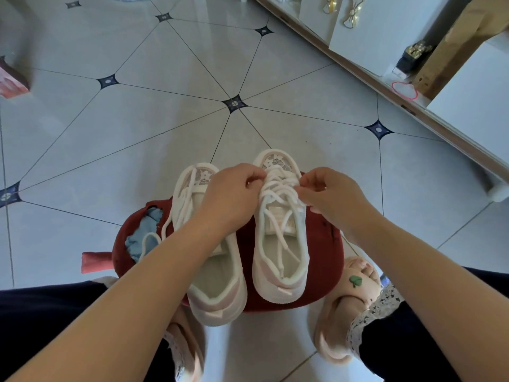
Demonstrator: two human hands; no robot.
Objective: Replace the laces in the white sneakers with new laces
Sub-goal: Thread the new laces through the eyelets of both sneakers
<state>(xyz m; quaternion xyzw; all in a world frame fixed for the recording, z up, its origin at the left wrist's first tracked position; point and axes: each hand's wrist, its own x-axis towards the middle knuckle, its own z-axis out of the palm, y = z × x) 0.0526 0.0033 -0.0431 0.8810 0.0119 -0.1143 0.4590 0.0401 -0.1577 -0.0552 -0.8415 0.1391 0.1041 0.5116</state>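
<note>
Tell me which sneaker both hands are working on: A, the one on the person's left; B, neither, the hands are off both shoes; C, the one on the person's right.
C: the left hand and right hand both pinch the laces over the front of the right sneaker, with the left sneaker beside it.

No text, label or number can be read anywhere.
</note>
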